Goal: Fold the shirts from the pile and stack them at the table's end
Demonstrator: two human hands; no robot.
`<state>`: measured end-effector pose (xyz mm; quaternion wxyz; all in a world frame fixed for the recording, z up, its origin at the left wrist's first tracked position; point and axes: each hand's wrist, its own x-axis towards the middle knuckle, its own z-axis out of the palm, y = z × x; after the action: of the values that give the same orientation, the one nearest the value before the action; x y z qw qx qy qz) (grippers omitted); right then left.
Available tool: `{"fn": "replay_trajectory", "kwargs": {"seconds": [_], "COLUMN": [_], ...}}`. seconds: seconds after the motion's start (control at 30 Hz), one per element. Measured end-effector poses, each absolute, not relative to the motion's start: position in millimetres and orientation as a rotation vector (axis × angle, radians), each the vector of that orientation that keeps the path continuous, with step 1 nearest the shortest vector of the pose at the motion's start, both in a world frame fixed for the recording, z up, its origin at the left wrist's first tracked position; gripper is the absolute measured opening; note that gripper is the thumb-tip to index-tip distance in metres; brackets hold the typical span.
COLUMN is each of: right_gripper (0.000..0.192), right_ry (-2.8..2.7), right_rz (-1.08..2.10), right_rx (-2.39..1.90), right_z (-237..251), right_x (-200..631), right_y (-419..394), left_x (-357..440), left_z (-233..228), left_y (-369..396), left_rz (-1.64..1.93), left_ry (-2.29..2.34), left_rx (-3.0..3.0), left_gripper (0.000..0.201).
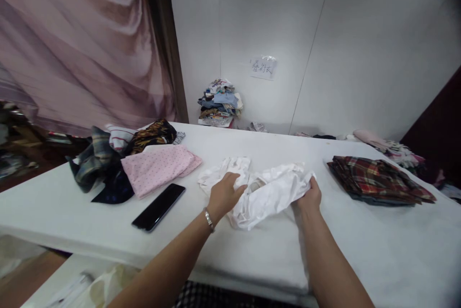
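Observation:
A crumpled white garment (pixel 264 190) lies on the white table (pixel 360 250) in front of me. My left hand (pixel 224 196) grips its left part, with a silver bracelet on the wrist. My right hand (pixel 309 198) holds the garment's right edge. Both forearms reach in from the bottom of the view.
A black phone (pixel 159 206) lies left of my left hand. A pink dotted cloth (pixel 158 168) and a heap of dark plaid clothes (pixel 101 161) sit at the left. A folded red plaid shirt (pixel 378 180) lies at the right. A clothes pile (pixel 219 104) stands against the wall.

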<state>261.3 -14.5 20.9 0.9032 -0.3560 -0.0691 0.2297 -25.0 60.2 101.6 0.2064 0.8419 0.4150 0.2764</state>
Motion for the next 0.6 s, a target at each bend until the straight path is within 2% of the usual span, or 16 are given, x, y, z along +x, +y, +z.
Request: {"fn": "replay_trajectory", "kwargs": {"seconds": [0.07,0.17,0.3,0.43,0.6], "right_gripper": [0.017,0.014,0.014,0.018,0.028], "right_ry": [-0.154,-0.205,-0.152,-0.081,-0.155], "right_rz": [0.469,0.396,0.276,0.181,0.145], "right_rx": [-0.740,-0.764,-0.761,-0.753,-0.867], "right_z": [21.6,23.0,29.2,33.1,23.0], "right_x": [261.3,270.4,291.7,305.8,312.8], "right_y": [-14.7,-19.0,-30.5,-37.3,-36.5], "left_x": [-13.2,-9.2,-32.7,-60.9,-76.3], "left_z": [93.8,85.3,102.2,120.1,92.4], "left_y": [68.8,89.4,132.4,157.5,141.9], "left_rz": [0.688,0.680,0.907,1.173,1.195], "left_ry": [1.230,1.316,1.501,1.660,1.526], "left_rx": [2.326,2.239,2.060,1.785,1.515], "left_gripper": [0.040,0.017,0.033,0.039,0.038]}}
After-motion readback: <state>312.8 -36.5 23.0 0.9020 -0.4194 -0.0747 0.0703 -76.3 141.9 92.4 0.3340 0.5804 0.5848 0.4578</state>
